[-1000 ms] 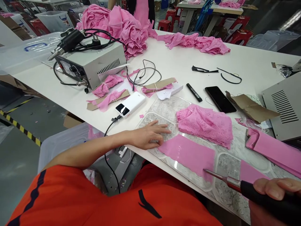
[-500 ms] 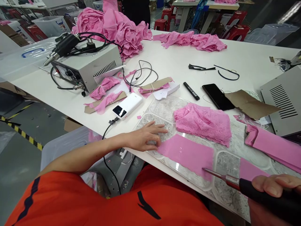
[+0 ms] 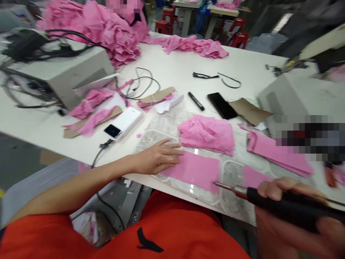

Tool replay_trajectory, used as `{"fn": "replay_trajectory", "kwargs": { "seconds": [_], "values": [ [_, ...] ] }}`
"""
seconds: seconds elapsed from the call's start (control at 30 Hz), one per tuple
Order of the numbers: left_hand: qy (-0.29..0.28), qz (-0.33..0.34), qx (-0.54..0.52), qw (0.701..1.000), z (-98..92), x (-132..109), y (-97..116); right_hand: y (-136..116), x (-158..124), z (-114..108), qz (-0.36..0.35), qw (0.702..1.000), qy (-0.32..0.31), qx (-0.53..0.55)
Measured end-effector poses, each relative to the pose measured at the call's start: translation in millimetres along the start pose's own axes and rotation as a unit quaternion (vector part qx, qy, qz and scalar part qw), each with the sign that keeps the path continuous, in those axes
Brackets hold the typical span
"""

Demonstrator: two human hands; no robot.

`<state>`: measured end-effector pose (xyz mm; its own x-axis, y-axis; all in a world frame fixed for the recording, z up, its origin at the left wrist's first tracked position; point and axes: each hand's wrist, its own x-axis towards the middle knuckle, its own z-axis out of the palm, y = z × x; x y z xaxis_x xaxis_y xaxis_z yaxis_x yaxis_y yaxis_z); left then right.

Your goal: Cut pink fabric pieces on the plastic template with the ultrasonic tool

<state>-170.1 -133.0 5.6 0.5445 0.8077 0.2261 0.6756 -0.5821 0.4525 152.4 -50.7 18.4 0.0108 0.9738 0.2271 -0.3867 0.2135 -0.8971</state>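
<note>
My left hand lies flat with fingers stretched out on the clear lace-patterned mat, its fingertips touching the left end of a smooth pink fabric strip. My right hand is closed round the black handle of a hot cutting tool. The tool's metal tip rests at the right end of that strip. A folded piece of pink lace lies just behind the strip.
A white power bank with its cable, a grey control box, a black marker, a black phone, brown cardboard and pink fabric piles crowd the white table. More pink strips lie right.
The view has swung to the right and blurred. Both hands keep their places on the pink strip, and the tool tip stays at its right end.
</note>
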Motion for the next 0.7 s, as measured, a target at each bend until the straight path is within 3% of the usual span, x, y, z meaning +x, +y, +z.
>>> {"fn": "replay_trajectory", "kwargs": {
  "seconds": [0.1,0.3,0.47,0.7],
  "values": [
    [-0.02,0.052,0.028,0.998,11.5,20.3,-5.4,-8.7,0.2,14.8,-0.047,0.999,-0.026,0.002],
    [-0.077,0.108,0.045,0.99,26.5,52.4,-9.8,-13.7,-7.9,2.2,-0.052,0.998,-0.046,0.009],
    [-0.118,0.106,0.05,0.986,29.0,63.5,-13.6,-12.5,-11.2,-2.0,-0.045,0.998,-0.042,0.005],
    [-0.109,0.13,0.02,0.985,18.6,63.3,-19.4,-10.2,-10.1,-4.3,-0.035,0.999,-0.029,-0.015]
  ]
}}
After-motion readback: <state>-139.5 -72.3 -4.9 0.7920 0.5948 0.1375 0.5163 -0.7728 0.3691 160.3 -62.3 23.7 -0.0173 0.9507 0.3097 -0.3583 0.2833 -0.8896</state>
